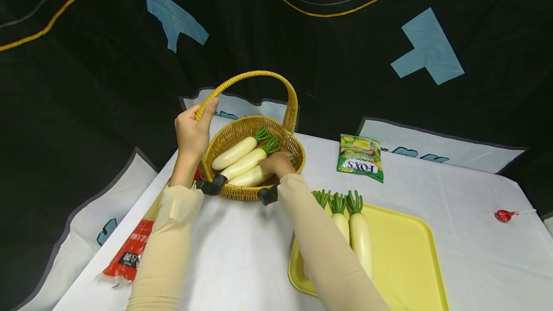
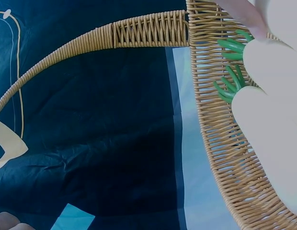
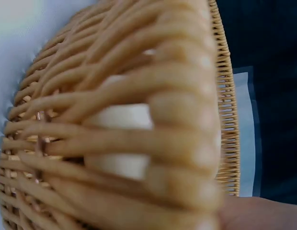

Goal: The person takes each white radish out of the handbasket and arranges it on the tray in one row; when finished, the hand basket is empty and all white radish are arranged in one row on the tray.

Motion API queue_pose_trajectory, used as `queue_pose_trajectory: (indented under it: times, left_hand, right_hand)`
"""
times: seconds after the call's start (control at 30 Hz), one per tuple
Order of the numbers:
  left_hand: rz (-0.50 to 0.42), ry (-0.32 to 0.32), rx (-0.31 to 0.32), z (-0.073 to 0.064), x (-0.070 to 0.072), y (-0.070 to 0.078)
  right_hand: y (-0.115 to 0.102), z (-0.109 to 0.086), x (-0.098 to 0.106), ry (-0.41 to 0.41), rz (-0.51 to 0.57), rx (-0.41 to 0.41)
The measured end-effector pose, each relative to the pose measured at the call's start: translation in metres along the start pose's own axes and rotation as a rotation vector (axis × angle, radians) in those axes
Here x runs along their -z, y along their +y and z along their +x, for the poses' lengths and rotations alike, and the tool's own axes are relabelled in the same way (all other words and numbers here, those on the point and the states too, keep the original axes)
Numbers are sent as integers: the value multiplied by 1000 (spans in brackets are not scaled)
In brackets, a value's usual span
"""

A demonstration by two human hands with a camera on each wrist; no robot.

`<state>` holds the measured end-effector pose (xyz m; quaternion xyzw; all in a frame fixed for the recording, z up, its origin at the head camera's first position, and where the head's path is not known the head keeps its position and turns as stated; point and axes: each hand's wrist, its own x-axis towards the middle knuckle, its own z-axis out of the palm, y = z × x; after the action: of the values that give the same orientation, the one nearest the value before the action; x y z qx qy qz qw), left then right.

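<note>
A yellow wicker basket (image 1: 242, 195) stands towards the back of the table, its arched handle (image 1: 291, 104) upright. My left hand (image 1: 192, 133) grips the left side of that handle. Inside lie white radishes (image 1: 235, 154) with green stems, side by side and slanting. My right hand (image 1: 278, 163) reaches over the front rim and holds the nearest radish (image 1: 250, 176) close to its leafy end; its fingertips are mostly hidden. In the right wrist view the woven wall (image 3: 115, 115) fills most of the picture, with white showing through its gaps.
A yellow tray (image 1: 406, 253) with several more white radishes (image 1: 362, 244) lies at the front right, partly under my right forearm. Behind it is a green FOXS packet (image 1: 360, 157). A red lollipop (image 1: 505, 215) lies far right, and a red-labelled bag (image 1: 131, 251) at the left edge.
</note>
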<state>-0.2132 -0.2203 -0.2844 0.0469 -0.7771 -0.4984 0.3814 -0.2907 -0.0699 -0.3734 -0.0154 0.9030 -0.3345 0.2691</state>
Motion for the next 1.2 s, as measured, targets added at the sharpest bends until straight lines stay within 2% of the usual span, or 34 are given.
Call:
queue_pose_trajectory:
  times: [0.33, 0.57, 0.93, 1.2]
  left_hand:
    - [-2, 7, -8, 0, 0, 0]
    - [0, 13, -10, -1, -1, 0]
    - [-2, 7, -6, -1, -1, 3]
    - [9, 9, 0, -2, 0, 3]
  right_hand:
    - [0, 9, -7, 62, 158, -53]
    - [2, 11, -8, 43, 316, -110]
    - [3, 12, -8, 65, 365, -126]
    - [5, 5, -4, 80, 401, -88]
